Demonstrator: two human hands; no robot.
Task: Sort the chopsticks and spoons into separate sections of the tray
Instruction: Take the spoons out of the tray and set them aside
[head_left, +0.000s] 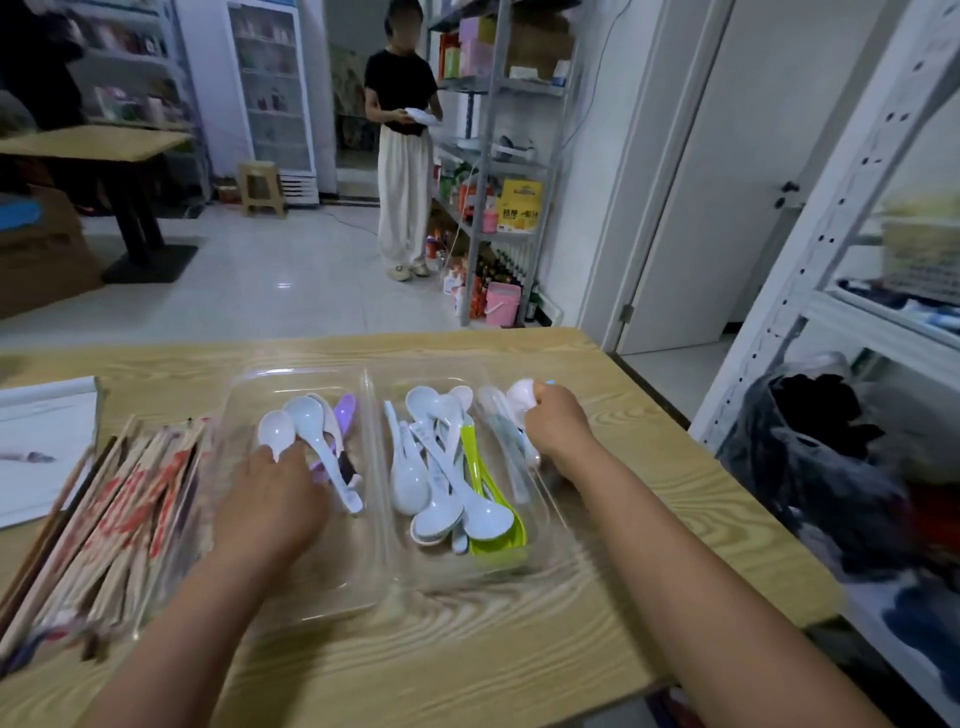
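A clear plastic tray (371, 395) with two long sections is set on the wooden table (613, 613); four spoons are seen in its left section, among them a white spoon (276, 432) and a purple spoon (345, 408), while a pile of white spoons (434, 470), too overlapped to be counted, is heaped with one green spoon (485, 499) in the right section. The wrapped chopsticks (111, 512), too many to be counted, are bundled to the left of the tray. The left hand (272, 501) is laid over the handles in the left section with fingers curled, though what is gripped cannot be told, and a pale pink spoon (521, 396) is clasped by the right hand (556, 422) at the tray's right edge.
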